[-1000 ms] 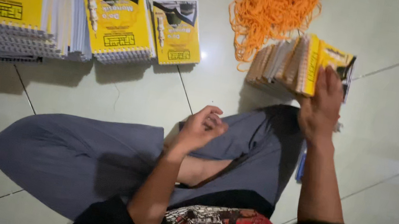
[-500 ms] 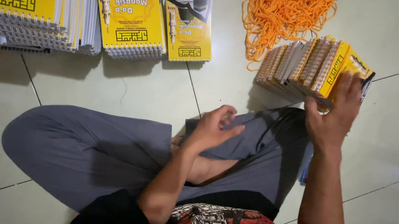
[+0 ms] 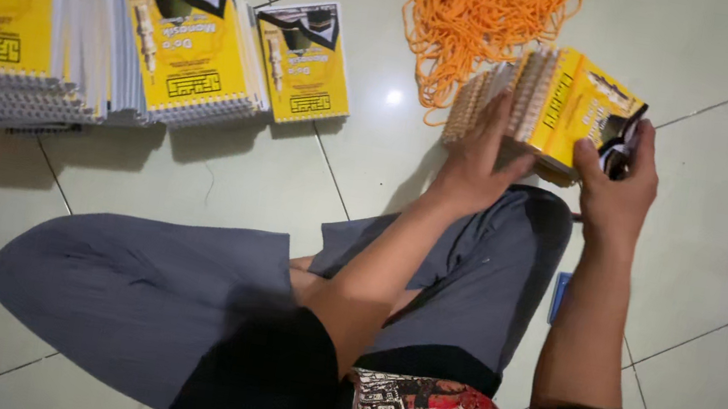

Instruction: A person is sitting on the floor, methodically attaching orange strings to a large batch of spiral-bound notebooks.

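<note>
Left hand: the left hand (image 3: 478, 159) lies open, fingers spread, on the near side of the booklet row (image 3: 547, 102), pressing against its spiral edges.
Right hand: the right hand (image 3: 616, 180) is closed on the right end of the same row, thumb on the yellow cover, fingers curled round the far side.
Booklet row: a batch of small yellow spiral-bound booklets standing on edge on the floor (image 3: 727, 220), just beyond the person's knee (image 3: 514, 227), held between both hands.
Cords: a heap of orange cords (image 3: 484, 11) lies on the tiles just behind the row, touching its far left end.
Single booklet: one yellow booklet (image 3: 304, 61) lies flat, apart to the left of the cords.
Stacks: a mid stack (image 3: 186, 43) sits just beside the single booklet; a taller, fanned big stack (image 3: 4, 6) stands at far left, touching it.
Blue thing: a small blue object (image 3: 559, 296) shows on the floor between leg and right forearm; too hidden to tell what it is.
Between hands and stacks: bare tile only.
Containers: everything lies loose on the floor.
</note>
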